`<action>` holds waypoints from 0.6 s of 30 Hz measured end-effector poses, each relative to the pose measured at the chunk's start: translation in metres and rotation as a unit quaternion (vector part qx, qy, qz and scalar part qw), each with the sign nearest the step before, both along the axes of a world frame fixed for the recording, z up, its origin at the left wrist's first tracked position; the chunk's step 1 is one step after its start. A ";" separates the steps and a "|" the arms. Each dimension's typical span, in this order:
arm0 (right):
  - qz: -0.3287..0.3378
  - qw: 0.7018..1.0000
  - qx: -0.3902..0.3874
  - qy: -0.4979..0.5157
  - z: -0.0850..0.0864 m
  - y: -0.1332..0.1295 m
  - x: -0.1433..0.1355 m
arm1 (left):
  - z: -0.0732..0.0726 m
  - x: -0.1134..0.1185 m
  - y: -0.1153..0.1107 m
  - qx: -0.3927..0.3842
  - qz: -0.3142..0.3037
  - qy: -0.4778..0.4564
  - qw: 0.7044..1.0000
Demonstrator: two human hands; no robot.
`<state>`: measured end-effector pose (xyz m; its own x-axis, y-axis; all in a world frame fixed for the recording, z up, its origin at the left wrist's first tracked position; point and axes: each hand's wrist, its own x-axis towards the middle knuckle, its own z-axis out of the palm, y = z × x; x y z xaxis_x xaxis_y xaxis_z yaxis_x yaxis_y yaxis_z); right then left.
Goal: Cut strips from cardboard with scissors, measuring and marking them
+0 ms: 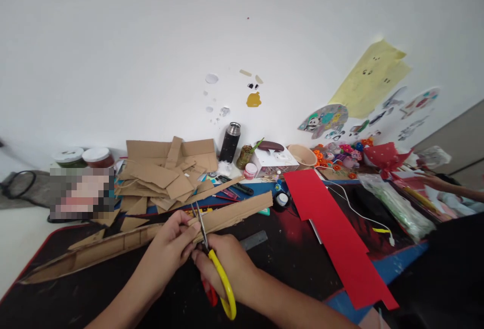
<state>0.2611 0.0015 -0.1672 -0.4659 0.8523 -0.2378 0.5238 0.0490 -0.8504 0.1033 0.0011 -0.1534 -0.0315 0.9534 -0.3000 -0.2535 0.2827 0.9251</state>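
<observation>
My left hand (177, 238) pinches the near end of a long cardboard strip (242, 209), which points up to the right. In my right hand (230, 263) are scissors (224, 276) with one yellow and one red handle loop. Their blades are parted and cross the strip close to my left fingertips. How far the blades have cut into the cardboard I cannot tell. Left of my hands lies a long curved cardboard piece (109, 251) with low ribbed walls. A metal ruler (254, 240) rests on the dark mat just beyond my right wrist.
Cardboard scraps (162, 175) are heaped at the back left. A black flask (230, 142), a small plant pot (246, 156) and a beige bowl (302, 155) stand along the wall. Red paper (336, 238) and a white cable (351, 210) lie to the right. Another person's arm (454, 187) reaches in at far right.
</observation>
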 end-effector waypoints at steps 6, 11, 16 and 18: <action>0.001 0.999 0.035 -0.006 -0.005 0.001 -0.005 | -0.003 -0.001 0.002 -0.026 0.007 0.010 1.000; -0.002 0.996 0.083 -0.023 -0.001 0.002 -0.005 | -0.003 0.001 0.003 -0.034 0.002 -0.003 0.999; -0.007 0.997 0.076 -0.033 -0.003 0.000 -0.006 | -0.003 0.002 0.003 -0.037 0.001 -0.018 0.999; -0.013 0.997 0.062 -0.039 -0.008 0.000 -0.006 | -0.004 0.004 0.003 -0.037 0.002 -0.026 0.999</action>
